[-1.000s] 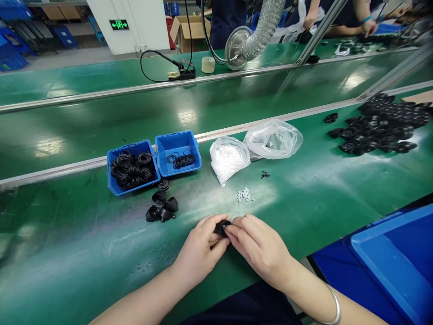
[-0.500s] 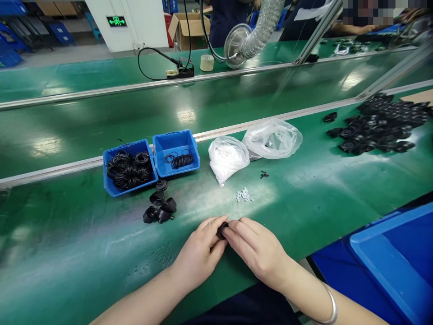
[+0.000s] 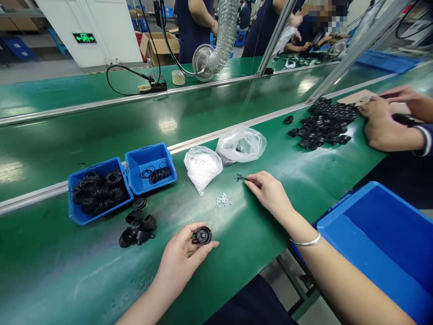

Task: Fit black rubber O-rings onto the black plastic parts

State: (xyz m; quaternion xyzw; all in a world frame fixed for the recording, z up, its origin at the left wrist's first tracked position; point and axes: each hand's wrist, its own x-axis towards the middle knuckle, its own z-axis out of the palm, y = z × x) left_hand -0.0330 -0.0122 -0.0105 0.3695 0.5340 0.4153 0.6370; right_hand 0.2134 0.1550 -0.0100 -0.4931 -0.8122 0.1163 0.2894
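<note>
here we are at the hollow round black plastic-looking part [image 3: 203, 235], held on the near side of the clear plastic bag of white bits [image 3: 203, 170], its open face showing a pale spot in the middle. the bare left hand [image 3: 181, 253] has it, thumb and fingers closed around its sides. it looks light and stiff, perhaps a little slick; the outer wall seems the grip to take, leaving the centre, likely its most delicate spot, uncovered.

out right of the bag, the bare right hand [image 3: 272, 194] brings thumb and finger together at the tiny black pieces [image 3: 240, 178]; whether one is pinched, can't tell. just nearer than the bag, small pale grey pieces [image 3: 223, 200] lie scattered. left of it, two open blue plastic bins [image 3: 78, 212] hold thin black rings [image 3: 98, 194]. far right of it, a heap of rounded black parts [image 3: 323, 124], another person's hands [image 3: 380, 119] close by.
</note>
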